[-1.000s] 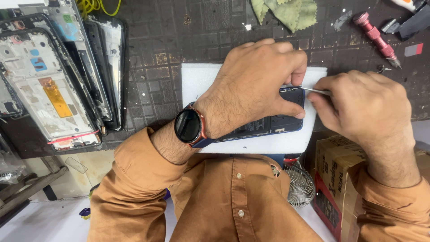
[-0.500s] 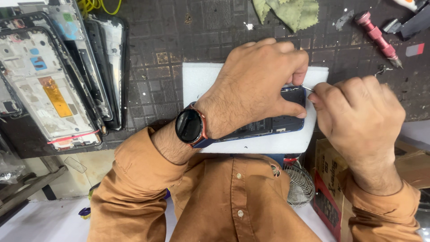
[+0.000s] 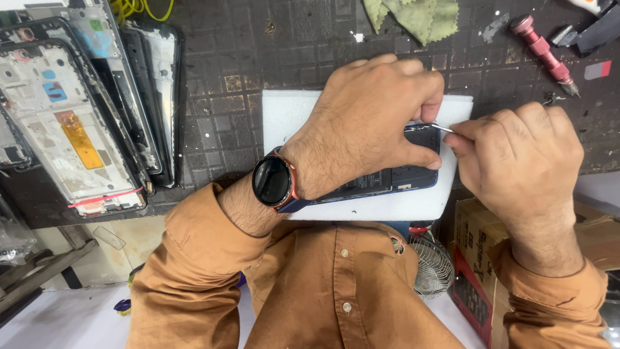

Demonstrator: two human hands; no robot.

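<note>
Dark, worn grid matting covers the bench, scuffed and flecked with pale marks. At the far left, several stripped phone frames lie stacked and overlapping, the nearest showing a grey inner plate with an orange strip and a red band along its lower edge; a yellow cable loops just above them at the top edge. Near the middle of the mat sits a white foam pad, and on it lies a dark blue phone, long side running left to right, mostly covered by the left hand. The left hand reaches across from an orange shirt sleeve, with a round black wristwatch in a red case on the wrist; its fingers are curled over the phone and the thumb presses on the phone's right end, pinning it to the pad. At the phone's upper right corner, a thin metal tool touches the phone edge just beside the left thumb. The right hand is closed around that tool, pinching it between thumb and forefinger, the other fingers folded in. Above the hands, a green cloth lies crumpled at the top edge. Further right, a pink-handled screwdriver lies at a slant on the mat. Below the right hand, a brown cardboard box stands off the bench edge, with a small wire-guarded fan just left of it
</note>
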